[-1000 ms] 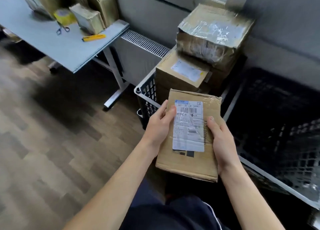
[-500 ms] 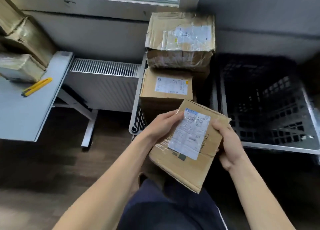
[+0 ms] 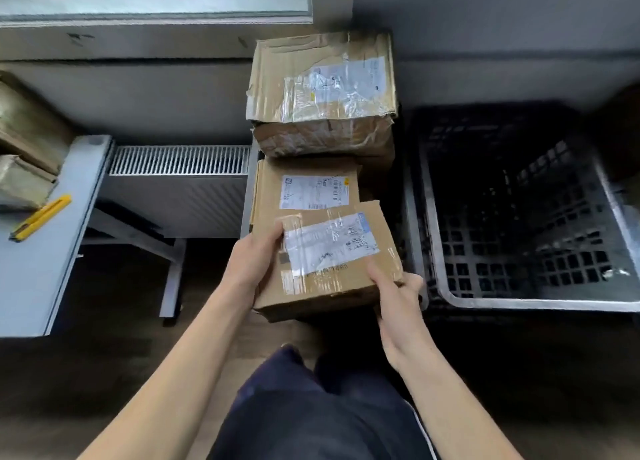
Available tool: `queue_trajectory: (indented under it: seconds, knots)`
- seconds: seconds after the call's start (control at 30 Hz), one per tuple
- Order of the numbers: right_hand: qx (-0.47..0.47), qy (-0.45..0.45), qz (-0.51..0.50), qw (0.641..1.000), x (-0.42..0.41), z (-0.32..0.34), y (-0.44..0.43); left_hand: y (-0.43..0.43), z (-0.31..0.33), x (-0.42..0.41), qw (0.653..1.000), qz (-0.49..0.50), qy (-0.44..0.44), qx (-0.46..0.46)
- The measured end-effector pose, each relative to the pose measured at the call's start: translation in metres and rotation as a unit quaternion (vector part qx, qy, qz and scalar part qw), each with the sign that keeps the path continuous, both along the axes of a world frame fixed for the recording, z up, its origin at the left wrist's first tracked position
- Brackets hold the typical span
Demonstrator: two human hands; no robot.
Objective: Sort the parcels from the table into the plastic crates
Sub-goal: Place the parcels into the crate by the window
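I hold the parcel (image 3: 329, 262) in both hands at the centre of the frame, label up. It is in the air just in front of the left crate (image 3: 247, 196) and overlaps the near edge of the labelled box (image 3: 304, 189) lying there. My left hand (image 3: 256, 262) curls round the parcel's left edge with the thumb on the top face. My right hand (image 3: 398, 297) pinches the lower right corner, thumb above and fingers underneath. Both are closed on the cardboard and carry nothing else.

The right hand worries me most. It has only a corner, and glossy tape runs close to the thumb, so a quick swing could let that side slip and tip the parcel out.

The left crate is already piled high. The crumpled box (image 3: 322, 96) at upper centre sits on top with sagging walls, and I judge that one more parcel set against that stack could slide off or nudge it over.

If the parcel belongs in the right crate (image 3: 519, 302) at the right of the frame, I must lift it across the rims between the two. Clipping one could knock it loose.

The label is too blurred for me to read, so choosing the wrong crate is a real risk.

The table (image 3: 45, 251) at the left edge bears more parcels (image 3: 20, 179) and a yellow knife (image 3: 40, 217).
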State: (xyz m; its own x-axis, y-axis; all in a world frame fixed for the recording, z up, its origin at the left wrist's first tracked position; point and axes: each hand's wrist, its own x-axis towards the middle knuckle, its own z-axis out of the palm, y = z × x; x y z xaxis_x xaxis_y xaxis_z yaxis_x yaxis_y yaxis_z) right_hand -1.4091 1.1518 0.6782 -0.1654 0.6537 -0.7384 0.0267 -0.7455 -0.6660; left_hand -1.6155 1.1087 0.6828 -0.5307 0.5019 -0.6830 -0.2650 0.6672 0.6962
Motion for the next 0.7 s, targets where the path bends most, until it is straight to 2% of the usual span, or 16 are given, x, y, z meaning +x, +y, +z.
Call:
queue_trajectory:
  seconds: [0.07,0.13,0.23,0.3,0.37,0.57,0.7]
  knots:
    - [0.044,-0.096,0.101,0.989,0.005,0.001,0.002,0.003,-0.004,-0.010,0.999,-0.013,0.041,-0.004]
    - [0.098,-0.187,0.194,0.958,0.009,0.003,0.011,0.005,-0.008,-0.024,0.998,-0.020,0.053,-0.006]
    - [0.106,-0.218,0.251,0.937,0.010,0.006,0.026,0.006,-0.012,-0.030,0.995,-0.038,0.091,-0.005]
    - [0.063,-0.189,0.255,0.946,0.013,0.001,0.033,0.003,-0.019,-0.027,0.993,-0.034,0.110,0.005]
    - [0.016,-0.117,0.236,0.965,0.011,-0.004,0.038,0.002,-0.025,-0.029,0.993,-0.026,0.114,0.008]
    - [0.051,-0.042,0.204,0.977,-0.014,-0.008,0.052,0.006,-0.036,-0.041,0.989,-0.043,0.139,-0.015]
    - [0.042,-0.054,0.191,0.979,-0.018,-0.012,0.058,0.005,-0.035,-0.039,0.991,-0.030,0.132,-0.004]
